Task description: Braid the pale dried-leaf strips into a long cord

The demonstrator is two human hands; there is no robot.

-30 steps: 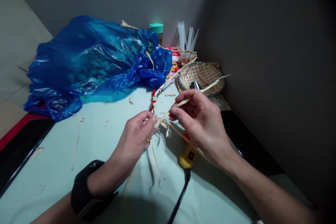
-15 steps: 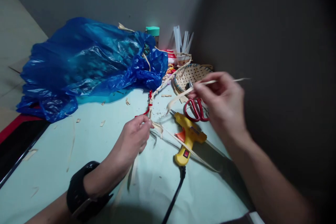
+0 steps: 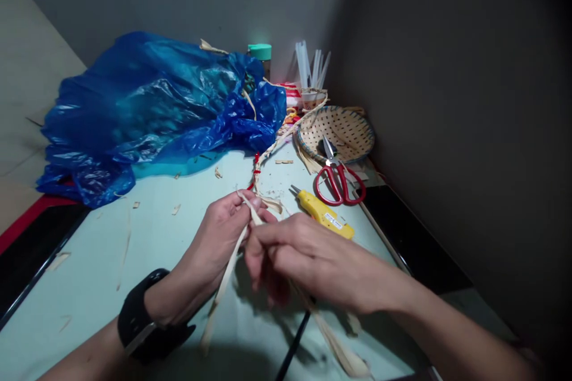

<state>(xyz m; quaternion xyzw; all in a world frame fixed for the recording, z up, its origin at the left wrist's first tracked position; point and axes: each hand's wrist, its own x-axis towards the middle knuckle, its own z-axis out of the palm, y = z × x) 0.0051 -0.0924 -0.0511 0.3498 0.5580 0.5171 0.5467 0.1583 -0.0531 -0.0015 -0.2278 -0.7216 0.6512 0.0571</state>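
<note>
My left hand (image 3: 217, 235), with a black band at the wrist, pinches the near end of a pale braided cord (image 3: 288, 133) of dried plant fibre. A red tie (image 3: 256, 161) is around the cord just beyond the fingers. My right hand (image 3: 308, 256) is closed beside the left, its fingertips on a fibre strip (image 3: 250, 205) that crosses over the left fingers. One loose strip (image 3: 226, 277) hangs below the left hand, and a wider strip (image 3: 337, 342) trails below the right. The right hand partly covers a yellow glue gun (image 3: 319, 211); its handle is hidden.
Red-handled scissors (image 3: 330, 181) lie against a woven basket (image 3: 357, 134) at the right. A large blue plastic bag (image 3: 147, 107) fills the back left. Glue sticks (image 3: 304, 65) stand in a cup near the wall. Fibre scraps (image 3: 176, 209) dot the pale green tabletop (image 3: 165, 238).
My right hand has come left and down with its fibre strip, from above the scissors to beside my left hand. It uncovers the basket and scissors and now hides the glue gun's handle.
</note>
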